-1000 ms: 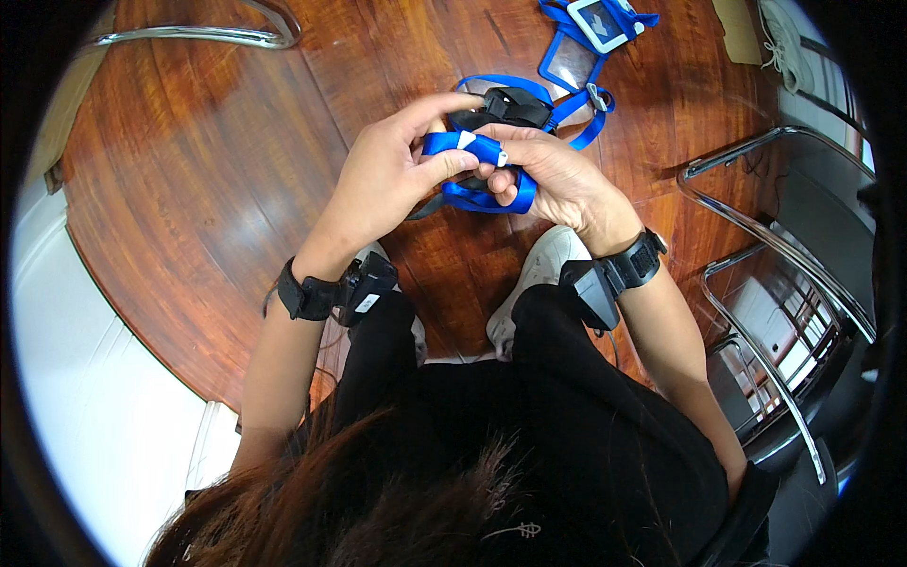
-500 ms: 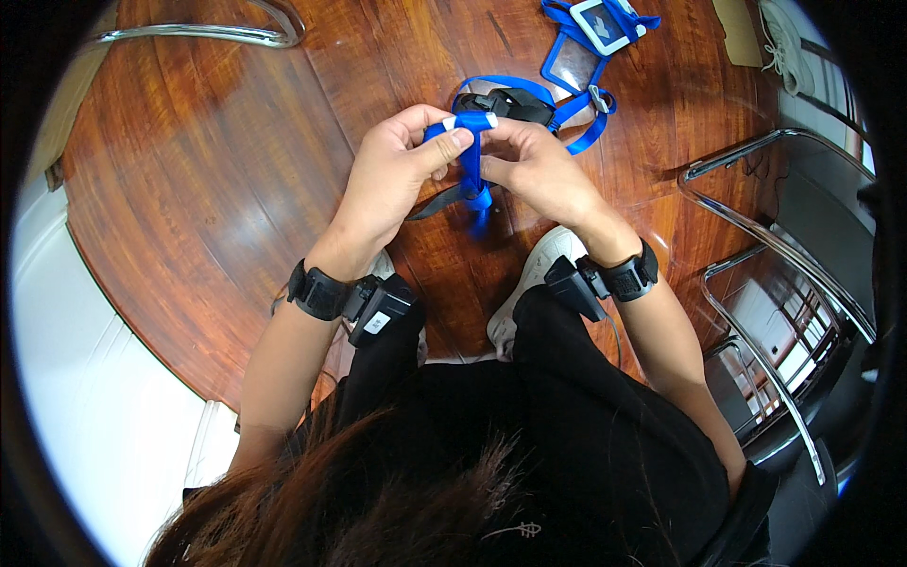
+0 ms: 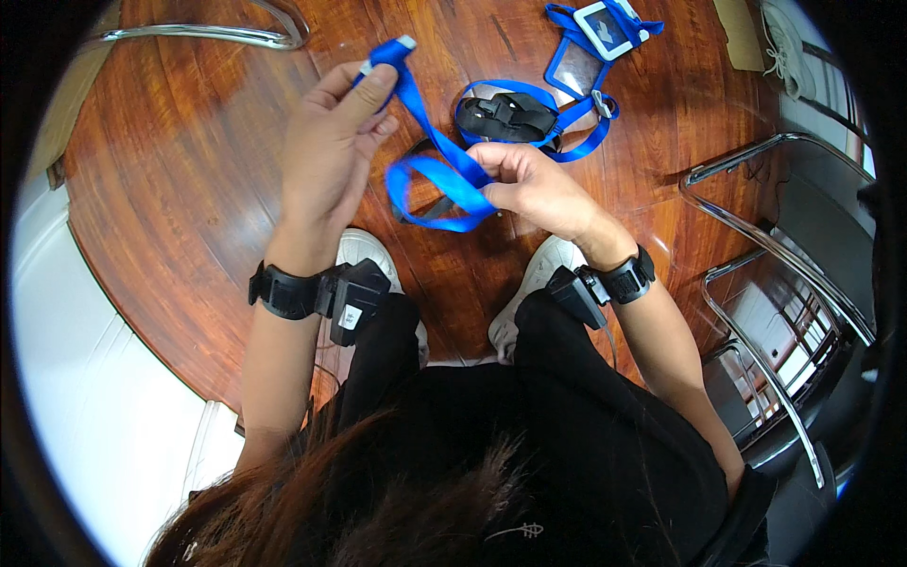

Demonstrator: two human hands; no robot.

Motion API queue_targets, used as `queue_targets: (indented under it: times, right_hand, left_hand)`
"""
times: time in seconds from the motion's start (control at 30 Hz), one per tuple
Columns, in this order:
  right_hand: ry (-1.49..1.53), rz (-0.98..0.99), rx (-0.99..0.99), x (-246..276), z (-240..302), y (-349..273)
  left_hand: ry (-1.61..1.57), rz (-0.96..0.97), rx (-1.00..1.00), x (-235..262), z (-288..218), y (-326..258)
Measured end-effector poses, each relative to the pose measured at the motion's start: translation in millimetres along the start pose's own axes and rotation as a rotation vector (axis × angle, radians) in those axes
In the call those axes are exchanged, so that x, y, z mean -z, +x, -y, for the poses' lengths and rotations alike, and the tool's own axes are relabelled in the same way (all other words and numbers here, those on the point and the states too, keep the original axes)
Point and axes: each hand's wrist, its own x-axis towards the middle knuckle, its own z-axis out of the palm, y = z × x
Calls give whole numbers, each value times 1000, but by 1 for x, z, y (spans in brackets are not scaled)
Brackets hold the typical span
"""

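Note:
My left hand (image 3: 326,142) is raised at the left, its thumb and fingers pinching a folded part of a blue lanyard strap (image 3: 420,101) with pale ends showing. From there the strap runs down and right to my right hand (image 3: 548,189), whose thumb and fingers are closed on it. A loose loop of strap hangs between the hands. Just beyond my right hand, a bundled black strap (image 3: 505,115) lies on the wooden floor, ringed by another blue lanyard (image 3: 588,142).
A blue badge holder (image 3: 576,70) and a white badge holder (image 3: 605,30) lie farther off. Metal-framed chairs (image 3: 756,222) stand at the right, with a white shoe (image 3: 787,52) beyond. A chrome tube (image 3: 198,33) crosses the far left. My shoes (image 3: 370,253) are below my hands.
My left hand has moved left and away from me, carrying the folded end of the strap. The strap now stretches between my hands with an open loop; my right hand has shifted slightly nearer.

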Motion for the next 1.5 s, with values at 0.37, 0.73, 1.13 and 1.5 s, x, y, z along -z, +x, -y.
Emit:
queue_targets:
  times: [0.37,0.73,1.13,1.5]
  right_hand:
    - [-989,-536,201,-6,25,-19]
    - [-514,-738,417,-52,23,2]
    - [-260,-591,202,-35,22,-2]
    - [-523,-740,320,-36,26,-3]
  left_hand:
    - [58,-25,35,-8,-3,-9]
    - [-62,32,262,-31,19,-22]
    - [448,-34,11,-31,31,-20]
    - [825,-34,-97,-35,29,-30]
